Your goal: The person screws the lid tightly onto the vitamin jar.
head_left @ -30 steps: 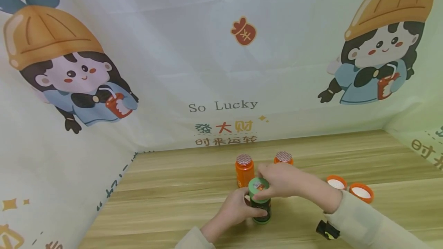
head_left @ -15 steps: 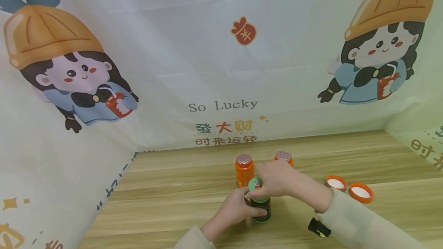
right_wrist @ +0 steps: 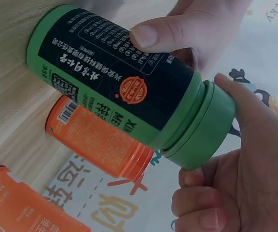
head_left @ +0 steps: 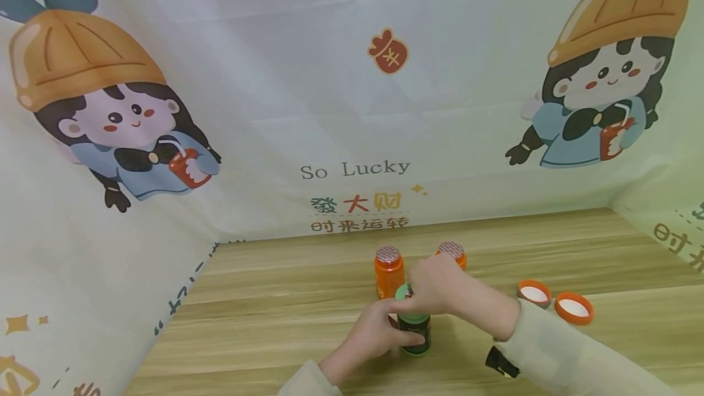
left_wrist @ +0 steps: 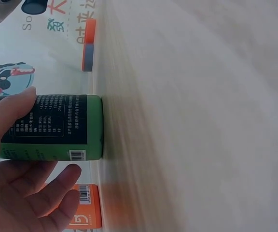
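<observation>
A green bottle with a black label stands upright on the wooden table. My left hand grips its lower body, thumb across the label. On top, the fingers and thumb of my right hand pinch the green cap. A thin gap shows between the cap and the bottle's shoulder in the right wrist view. Just behind stand two orange bottles: the left one and the right one. Foil seals cover both of their mouths, and my right hand hides part of the right bottle.
Two orange caps lie on the table to the right, white insides up. A small black object shows under my right sleeve. Printed cloth walls the table at the back and both sides.
My right hand has turned on the green cap and covers more of its top; its wrist has shifted slightly left. My left hand and the bottle have stayed in place.
</observation>
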`<state>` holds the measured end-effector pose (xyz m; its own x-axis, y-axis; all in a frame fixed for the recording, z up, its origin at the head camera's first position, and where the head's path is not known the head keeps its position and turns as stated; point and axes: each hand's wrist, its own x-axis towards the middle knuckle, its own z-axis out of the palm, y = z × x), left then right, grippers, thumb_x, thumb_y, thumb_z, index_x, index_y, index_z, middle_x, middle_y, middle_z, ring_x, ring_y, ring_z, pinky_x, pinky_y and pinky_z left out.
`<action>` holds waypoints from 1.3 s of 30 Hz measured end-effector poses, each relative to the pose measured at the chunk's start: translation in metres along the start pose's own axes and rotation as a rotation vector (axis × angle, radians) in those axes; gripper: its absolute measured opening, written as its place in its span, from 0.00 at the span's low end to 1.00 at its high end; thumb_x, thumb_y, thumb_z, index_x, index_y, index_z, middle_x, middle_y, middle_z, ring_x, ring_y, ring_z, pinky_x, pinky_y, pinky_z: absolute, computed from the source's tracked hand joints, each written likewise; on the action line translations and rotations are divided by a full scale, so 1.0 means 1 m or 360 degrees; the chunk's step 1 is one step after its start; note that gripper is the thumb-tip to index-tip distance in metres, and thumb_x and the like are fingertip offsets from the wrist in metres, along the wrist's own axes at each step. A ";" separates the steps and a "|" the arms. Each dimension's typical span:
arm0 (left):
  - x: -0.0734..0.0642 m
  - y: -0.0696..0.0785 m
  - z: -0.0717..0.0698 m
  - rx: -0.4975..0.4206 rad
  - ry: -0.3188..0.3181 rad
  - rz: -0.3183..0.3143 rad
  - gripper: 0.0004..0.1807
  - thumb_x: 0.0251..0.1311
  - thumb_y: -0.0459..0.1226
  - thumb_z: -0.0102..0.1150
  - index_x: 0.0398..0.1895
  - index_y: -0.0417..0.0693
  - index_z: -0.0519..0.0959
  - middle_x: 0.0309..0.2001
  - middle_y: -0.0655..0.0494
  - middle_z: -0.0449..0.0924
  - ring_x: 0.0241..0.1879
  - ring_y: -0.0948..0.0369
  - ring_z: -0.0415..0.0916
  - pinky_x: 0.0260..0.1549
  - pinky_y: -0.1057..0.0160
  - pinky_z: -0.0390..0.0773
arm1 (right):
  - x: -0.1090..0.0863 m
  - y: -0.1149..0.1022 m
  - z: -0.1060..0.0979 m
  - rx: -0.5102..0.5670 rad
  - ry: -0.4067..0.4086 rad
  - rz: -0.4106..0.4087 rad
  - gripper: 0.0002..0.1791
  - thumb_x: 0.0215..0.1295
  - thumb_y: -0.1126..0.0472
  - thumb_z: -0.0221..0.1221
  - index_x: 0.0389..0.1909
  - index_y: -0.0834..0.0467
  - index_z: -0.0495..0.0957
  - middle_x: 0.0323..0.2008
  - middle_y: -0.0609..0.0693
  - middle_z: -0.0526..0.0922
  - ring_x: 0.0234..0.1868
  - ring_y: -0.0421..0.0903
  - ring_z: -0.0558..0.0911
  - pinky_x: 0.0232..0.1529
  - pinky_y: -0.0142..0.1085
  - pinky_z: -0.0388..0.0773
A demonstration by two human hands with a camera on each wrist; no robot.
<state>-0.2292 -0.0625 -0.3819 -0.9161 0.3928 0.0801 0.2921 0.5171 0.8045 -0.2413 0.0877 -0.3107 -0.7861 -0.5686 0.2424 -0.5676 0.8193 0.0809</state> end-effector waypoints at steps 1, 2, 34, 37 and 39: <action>0.000 0.000 0.000 -0.0013 -0.0001 -0.0012 0.19 0.41 0.39 0.73 0.41 0.50 0.81 0.38 0.56 0.80 0.27 0.66 0.72 0.23 0.68 0.72 | 0.000 -0.001 0.000 -0.0017 -0.0010 0.0019 0.36 0.48 0.26 0.51 0.05 0.49 0.50 0.08 0.39 0.48 0.11 0.35 0.50 0.13 0.29 0.43; 0.000 0.000 0.000 -0.0022 0.0001 -0.0026 0.20 0.41 0.39 0.73 0.41 0.49 0.81 0.38 0.56 0.80 0.26 0.66 0.73 0.23 0.68 0.73 | 0.001 -0.002 -0.001 -0.0023 -0.0026 0.0049 0.36 0.48 0.26 0.51 0.05 0.49 0.50 0.08 0.39 0.48 0.11 0.36 0.50 0.13 0.29 0.43; 0.000 0.000 0.000 0.0029 -0.0032 -0.0061 0.23 0.41 0.40 0.72 0.43 0.44 0.77 0.35 0.58 0.80 0.28 0.65 0.73 0.27 0.66 0.73 | -0.006 0.034 -0.016 0.0876 -0.0334 -0.0116 0.13 0.59 0.55 0.59 0.37 0.61 0.80 0.30 0.49 0.81 0.30 0.42 0.77 0.31 0.33 0.74; 0.000 0.001 0.000 0.0025 -0.0025 -0.0051 0.23 0.41 0.40 0.72 0.42 0.43 0.77 0.35 0.57 0.80 0.28 0.65 0.73 0.27 0.66 0.73 | -0.007 0.040 -0.017 0.1007 -0.0461 -0.0432 0.27 0.58 0.63 0.59 0.60 0.61 0.68 0.56 0.58 0.73 0.56 0.53 0.72 0.53 0.43 0.71; 0.000 0.001 0.000 0.0030 -0.0023 -0.0043 0.23 0.41 0.40 0.72 0.42 0.43 0.77 0.35 0.57 0.80 0.28 0.65 0.73 0.27 0.66 0.73 | -0.008 0.042 -0.016 0.1042 -0.0544 -0.0611 0.29 0.59 0.67 0.57 0.63 0.59 0.64 0.64 0.59 0.64 0.64 0.56 0.63 0.59 0.45 0.65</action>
<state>-0.2290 -0.0623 -0.3811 -0.9199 0.3890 0.0498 0.2723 0.5420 0.7950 -0.2547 0.1280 -0.2935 -0.4800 -0.8773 -0.0028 -0.7559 0.4152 -0.5061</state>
